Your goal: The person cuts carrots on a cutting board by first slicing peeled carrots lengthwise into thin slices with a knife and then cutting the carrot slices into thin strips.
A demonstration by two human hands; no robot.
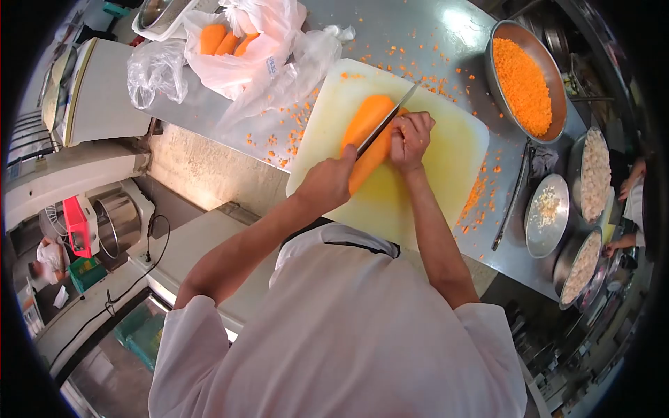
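A large orange carrot (366,120) lies on the white cutting board (446,167). My left hand (325,182) is closed round the handle of a knife (385,124). Its blade runs lengthwise along the carrot, pointing away from me; how deep it sits in the carrot I cannot tell. On the right side of the carrot, my right hand (411,141) grips it with curled fingers close to the blade. Small orange bits are scattered on the metal table (411,31) around the board.
A plastic bag (279,35) with several carrots (214,39) lies at the back left. Minced carrot (523,87) fills a metal bowl (497,83) at the back right. Bowls of pale chopped food (594,174) stand at the right, near another person's hand (633,180). A long dark tool (511,198) lies nearer.
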